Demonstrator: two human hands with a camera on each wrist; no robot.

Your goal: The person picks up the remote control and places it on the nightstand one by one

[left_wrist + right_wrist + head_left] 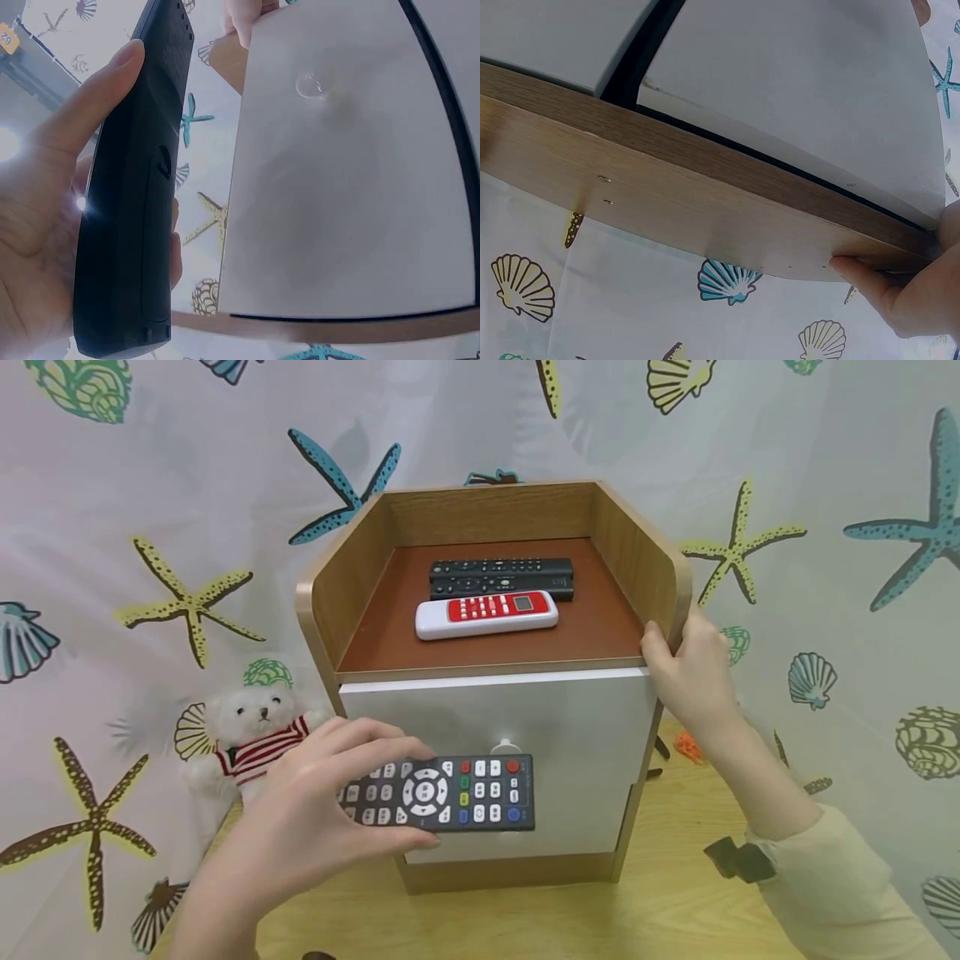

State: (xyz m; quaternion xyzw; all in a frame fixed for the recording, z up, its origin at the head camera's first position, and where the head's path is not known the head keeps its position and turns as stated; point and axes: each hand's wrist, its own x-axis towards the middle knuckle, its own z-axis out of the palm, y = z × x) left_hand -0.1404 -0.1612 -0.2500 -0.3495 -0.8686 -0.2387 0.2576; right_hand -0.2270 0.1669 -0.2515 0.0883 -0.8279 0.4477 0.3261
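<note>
My left hand [311,810] holds a black remote control [476,793] with colored buttons, thumb below and fingers above, in front of a small wooden cabinet [491,514]. The left wrist view shows the remote's plain back. Around the front edge of the cabinet's right side panel [641,556], my right hand [693,672] has its grip. The right wrist view shows a digit pressed on the panel's outer face. On the brown top shelf [592,627] lie two black remotes [501,577] side by side, with a white and red remote [487,614] before them.
Below the shelf is a white front panel [577,735] with a clear knob [506,747]. A white teddy bear [262,739] in a striped top sits left of the cabinet. Wood-patterned flooring [510,927] lies beneath, and sea-patterned cloth [480,410] hangs behind.
</note>
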